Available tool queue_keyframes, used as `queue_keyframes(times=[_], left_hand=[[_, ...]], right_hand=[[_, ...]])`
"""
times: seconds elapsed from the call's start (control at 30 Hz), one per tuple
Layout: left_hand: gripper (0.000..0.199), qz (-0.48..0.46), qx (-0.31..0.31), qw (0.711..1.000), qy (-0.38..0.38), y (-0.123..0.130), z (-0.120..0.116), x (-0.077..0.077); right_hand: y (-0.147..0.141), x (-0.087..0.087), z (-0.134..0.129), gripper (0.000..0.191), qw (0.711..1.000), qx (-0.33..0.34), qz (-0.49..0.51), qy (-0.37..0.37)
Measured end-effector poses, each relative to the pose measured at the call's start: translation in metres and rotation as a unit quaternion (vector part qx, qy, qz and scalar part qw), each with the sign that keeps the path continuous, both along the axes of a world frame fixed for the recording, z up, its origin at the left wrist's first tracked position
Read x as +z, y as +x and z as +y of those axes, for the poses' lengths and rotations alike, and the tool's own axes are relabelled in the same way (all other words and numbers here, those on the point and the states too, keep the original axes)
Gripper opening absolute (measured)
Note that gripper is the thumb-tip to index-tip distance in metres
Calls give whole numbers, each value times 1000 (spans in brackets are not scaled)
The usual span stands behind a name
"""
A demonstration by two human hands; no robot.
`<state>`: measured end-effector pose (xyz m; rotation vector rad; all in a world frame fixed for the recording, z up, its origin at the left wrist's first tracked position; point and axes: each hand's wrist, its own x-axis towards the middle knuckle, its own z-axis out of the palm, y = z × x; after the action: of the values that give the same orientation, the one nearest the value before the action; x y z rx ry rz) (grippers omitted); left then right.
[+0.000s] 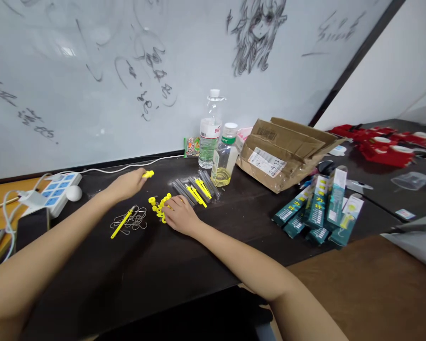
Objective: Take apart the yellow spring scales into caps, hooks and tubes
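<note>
My left hand (129,183) is raised a little over the dark table and pinches small yellow plastic caps (148,174) at its fingertips. Lower right of it, my right hand (180,214) lies at the edge of a pile of loose yellow caps (158,208), its fingers curled down among them; whatever they grip is hidden. Below my left hand is a heap of thin metal wire hooks (137,220), with a yellow strip (122,224) lying across it. Behind my right hand lie clear plastic tubes (181,187) and several yellow strips (199,192).
A water bottle (209,130) and a bottle of yellow liquid (224,158) stand at the back, beside an open cardboard box (287,149). Green-and-white printed boxes (317,206) are piled at right. A power strip (57,192) with cables lies left, below a whiteboard (110,71).
</note>
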<state>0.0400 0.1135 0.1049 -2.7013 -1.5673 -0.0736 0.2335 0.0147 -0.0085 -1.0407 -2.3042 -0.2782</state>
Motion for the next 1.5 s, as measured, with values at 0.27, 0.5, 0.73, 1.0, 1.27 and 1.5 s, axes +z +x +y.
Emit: queue_keyframes(times=[0.27, 0.5, 0.73, 1.0, 1.27, 1.5], left_hand=[[28, -122, -125, 974, -142, 1, -140, -25], [22, -92, -115, 989, 21, 5, -140, -101], [18, -140, -68, 986, 56, -2, -146, -104], [21, -158, -73, 985, 23, -4, -151, -98], [35, -130, -95, 986, -44, -10, -140, -97], [37, -183, -116, 971, -104, -12, -140, -95]], right_hand=[[-7, 7, -15, 23, 993, -15, 87, -78], [-15, 7, -29, 31, 982, -30, 77, -168], [-27, -2, -34, 35, 960, -39, 127, -246], [-30, -9, -38, 41, 923, 8, 222, -314], [-29, -9, -41, 43, 956, -7, 133, -261], [-27, -10, -42, 38, 962, 4, 107, -252]])
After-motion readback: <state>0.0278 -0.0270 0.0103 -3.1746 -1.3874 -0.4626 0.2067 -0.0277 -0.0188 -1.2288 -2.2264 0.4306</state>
